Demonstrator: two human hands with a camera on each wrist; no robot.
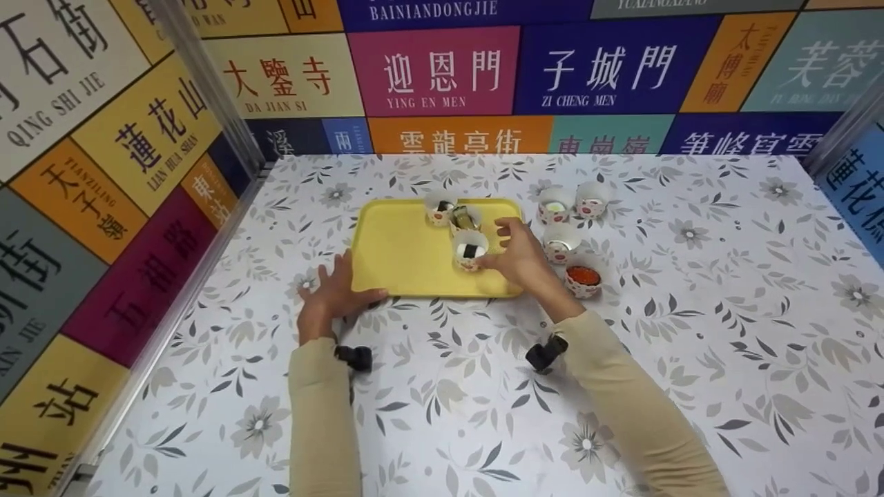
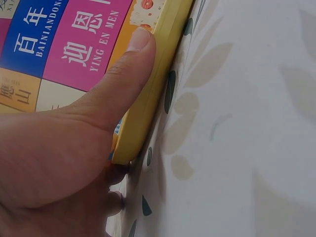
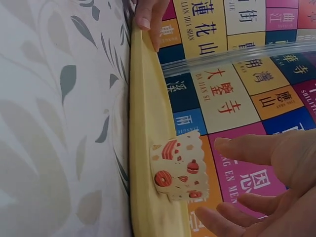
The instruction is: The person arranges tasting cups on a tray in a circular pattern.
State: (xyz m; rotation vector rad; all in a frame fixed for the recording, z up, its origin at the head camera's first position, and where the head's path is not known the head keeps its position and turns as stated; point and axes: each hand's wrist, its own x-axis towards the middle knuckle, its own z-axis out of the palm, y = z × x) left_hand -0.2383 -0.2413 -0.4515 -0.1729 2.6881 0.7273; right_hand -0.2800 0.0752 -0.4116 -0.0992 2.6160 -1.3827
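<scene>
A yellow tray (image 1: 400, 255) lies on the table, with three patterned paper cups grouped on its right half. The front cup (image 1: 470, 264) holds a white food piece with a black strip across it. Behind it stand a cup with something greenish (image 1: 464, 219) and a cup with white and dark contents (image 1: 440, 209). At the front left corner, my left hand (image 1: 335, 293) touches the tray, its thumb along the rim and its fingers spread beside the edge. My right hand (image 3: 266, 182) is just right of the front cup (image 3: 180, 168), fingers parted and a gap before the cup.
Several more paper cups stand right of the tray: one with orange-red contents (image 1: 583, 277), one with pale yellow contents (image 1: 554, 208), a back right cup (image 1: 592, 201) and a middle cup (image 1: 560, 247). Sign-covered panels (image 1: 435, 72) border the flowered tabletop (image 1: 442, 414).
</scene>
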